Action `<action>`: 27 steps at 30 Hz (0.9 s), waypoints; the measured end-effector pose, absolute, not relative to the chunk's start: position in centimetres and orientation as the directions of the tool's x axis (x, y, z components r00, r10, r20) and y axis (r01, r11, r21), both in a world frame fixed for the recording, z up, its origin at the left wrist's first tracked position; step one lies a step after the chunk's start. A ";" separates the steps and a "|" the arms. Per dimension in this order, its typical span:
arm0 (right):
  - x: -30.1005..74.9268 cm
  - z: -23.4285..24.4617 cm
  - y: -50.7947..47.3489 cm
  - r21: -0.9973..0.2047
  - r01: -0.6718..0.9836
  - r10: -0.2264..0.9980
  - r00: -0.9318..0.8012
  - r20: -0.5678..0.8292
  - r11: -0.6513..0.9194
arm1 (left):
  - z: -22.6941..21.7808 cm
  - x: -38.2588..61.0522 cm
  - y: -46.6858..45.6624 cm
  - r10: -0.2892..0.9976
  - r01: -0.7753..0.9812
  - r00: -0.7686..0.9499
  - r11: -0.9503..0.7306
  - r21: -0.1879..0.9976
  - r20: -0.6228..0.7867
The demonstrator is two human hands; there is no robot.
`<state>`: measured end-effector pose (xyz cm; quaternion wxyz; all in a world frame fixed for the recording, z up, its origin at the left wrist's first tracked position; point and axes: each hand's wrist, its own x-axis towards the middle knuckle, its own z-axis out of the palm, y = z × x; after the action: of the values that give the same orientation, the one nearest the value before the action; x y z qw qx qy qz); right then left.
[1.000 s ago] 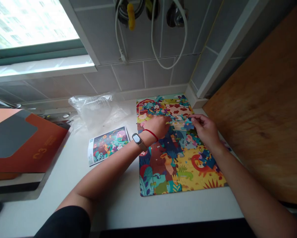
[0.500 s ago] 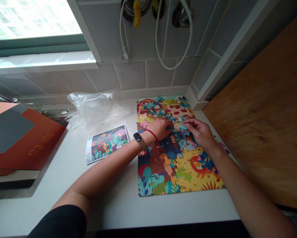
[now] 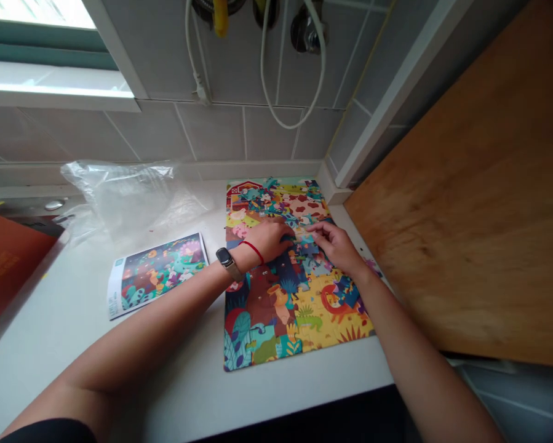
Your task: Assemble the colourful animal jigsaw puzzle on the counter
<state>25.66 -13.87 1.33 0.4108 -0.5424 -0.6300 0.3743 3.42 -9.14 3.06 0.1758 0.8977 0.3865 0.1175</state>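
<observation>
A colourful animal jigsaw puzzle lies on the white counter, its pieces mostly joined. My left hand, with a wristband and a red cord, rests palm down over the upper middle of the puzzle. Its bent fingers stand a little apart and touch the surface. Just to the right, my right hand pinches a small, pale puzzle piece between thumb and fingertips, low over the picture; the fingers partly hide it. Several loose pieces lie on the puzzle's upper part, and dark blue ones sit over the lion.
Left of the puzzle lies a picture leaflet. Behind it is a crumpled clear plastic bag. An orange box stands at the far left. A wooden panel closes off the right side; white cable hangs on the tiled wall.
The view has turned to the right, so everything sits further left. Both hands keep nearly the same place on the puzzle, with the right fingertips still pinched beside the left hand.
</observation>
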 end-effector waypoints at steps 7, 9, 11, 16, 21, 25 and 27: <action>25.8 1.1 -14.2 -0.820 0.553 0.989 -0.076 0.127 0.148 | 2.6 3.3 -8.9 0.719 0.638 0.689 -0.661 0.395 0.089; 25.7 0.8 -14.1 -0.794 0.580 0.983 -0.076 0.167 0.180 | 2.5 3.3 -8.7 0.713 0.632 0.695 -0.666 0.395 0.091; 25.5 0.6 -14.1 -0.781 0.595 0.980 -0.071 0.187 0.192 | 2.3 3.2 -8.6 0.704 0.621 0.704 -0.675 0.398 0.094; 25.7 0.9 -14.0 -0.780 0.596 0.974 -0.018 0.225 0.191 | 1.9 3.2 -8.3 0.689 0.603 0.716 -0.691 0.398 0.111; 29.1 1.8 -13.0 -0.790 0.592 0.937 0.159 0.310 0.160 | 1.8 3.1 -8.4 0.691 0.601 0.712 -0.694 0.396 0.129; 32.0 1.8 -12.1 -0.812 0.576 0.902 0.295 0.317 0.097 | 1.8 3.0 -8.3 0.697 0.603 0.705 -0.685 0.410 0.127; 32.6 1.5 -11.8 -0.827 0.556 0.894 0.322 0.313 0.089 | 1.8 2.9 -8.2 0.704 0.605 0.701 -0.674 0.425 0.118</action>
<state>32.56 -11.82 1.51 0.4856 -0.6519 -0.5558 0.1741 2.92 -8.24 1.82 0.1799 0.9044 0.3618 0.1371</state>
